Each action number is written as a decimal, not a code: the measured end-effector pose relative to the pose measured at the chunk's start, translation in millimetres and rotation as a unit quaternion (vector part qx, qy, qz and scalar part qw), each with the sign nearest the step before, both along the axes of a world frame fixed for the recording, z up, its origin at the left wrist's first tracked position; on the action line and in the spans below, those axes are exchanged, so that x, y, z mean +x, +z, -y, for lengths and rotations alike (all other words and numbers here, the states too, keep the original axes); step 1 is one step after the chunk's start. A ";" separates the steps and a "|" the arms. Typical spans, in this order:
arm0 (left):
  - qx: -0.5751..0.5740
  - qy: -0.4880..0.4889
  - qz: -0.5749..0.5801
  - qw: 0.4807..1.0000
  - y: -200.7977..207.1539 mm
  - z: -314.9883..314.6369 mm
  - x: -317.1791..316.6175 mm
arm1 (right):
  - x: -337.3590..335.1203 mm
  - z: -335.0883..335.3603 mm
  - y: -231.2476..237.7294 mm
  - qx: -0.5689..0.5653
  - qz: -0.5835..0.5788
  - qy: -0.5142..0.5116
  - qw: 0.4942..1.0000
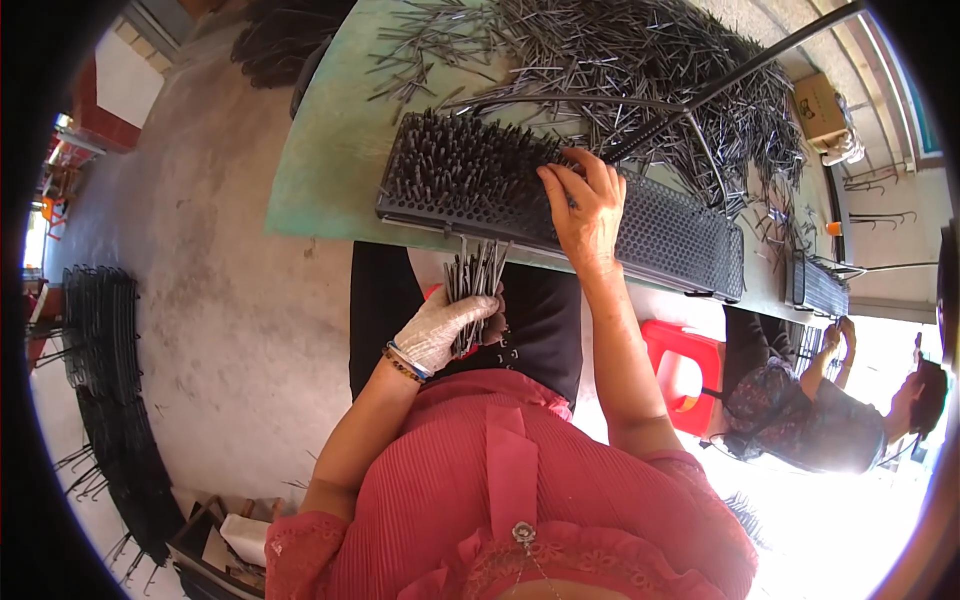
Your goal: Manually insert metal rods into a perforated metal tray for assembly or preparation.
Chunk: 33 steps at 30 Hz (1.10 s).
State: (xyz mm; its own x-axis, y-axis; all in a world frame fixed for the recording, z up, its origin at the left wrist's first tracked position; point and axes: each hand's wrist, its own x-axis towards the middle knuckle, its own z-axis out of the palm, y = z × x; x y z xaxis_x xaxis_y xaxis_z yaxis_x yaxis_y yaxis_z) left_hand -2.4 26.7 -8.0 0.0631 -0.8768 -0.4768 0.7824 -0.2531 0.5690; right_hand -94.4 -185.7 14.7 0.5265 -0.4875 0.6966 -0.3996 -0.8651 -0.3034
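Observation:
My left hand, in a pale work glove, is closed round a bundle of thin dark metal rods held upright at the table's near edge. Bare, my right hand reaches over a long black perforated rack, thumb and fingers bent together above its holes. Whatever those fingertips pinch is too small or hidden to make out. Many short rods stand in the holes of the rack's left part. Right of my hand, the holes show no rods.
A big heap of loose rods covers the back of the green tabletop. A black metal frame crosses above the rack. On the right, a co-worker sits by another rack; a red stool stands between us.

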 end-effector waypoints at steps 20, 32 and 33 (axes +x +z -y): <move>0.006 0.036 0.015 0.999 -0.2 -14.5 6.5 | 29.1 -47.7 7.8 -0.003 -0.086 0.066 0.994; -0.008 0.037 -0.005 0.999 4.9 -9.1 2.2 | 26.7 -42.8 22.5 0.039 0.008 0.064 0.997; -0.008 0.036 -0.005 0.999 4.5 -8.3 1.7 | 24.5 -40.9 18.8 0.039 0.008 0.063 0.997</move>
